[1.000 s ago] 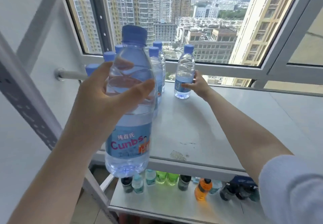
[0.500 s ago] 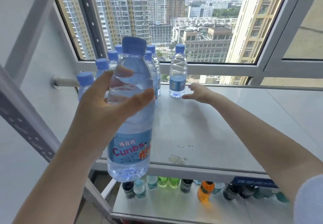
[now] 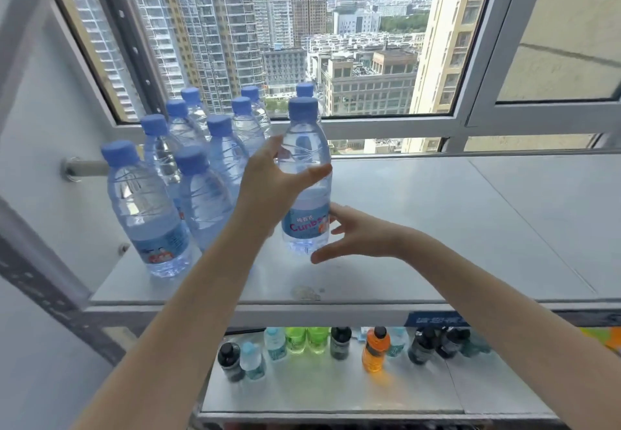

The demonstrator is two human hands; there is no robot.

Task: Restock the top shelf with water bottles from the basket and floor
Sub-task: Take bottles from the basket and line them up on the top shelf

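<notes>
Wrapping round the clear plastic blue-capped water bottle (image 3: pixel 306 191), the left hand (image 3: pixel 268 191) holds it upright at the flat grey top shelf (image 3: pixel 453 228), and the right hand (image 3: pixel 358 236) is spread open just beside it.

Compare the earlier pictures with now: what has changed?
The left hand carried its water bottle forward onto the top shelf, still gripping it. The right hand released the back bottle and drew back, open, beside the carried one. Lower-shelf drinks stayed put.
</notes>
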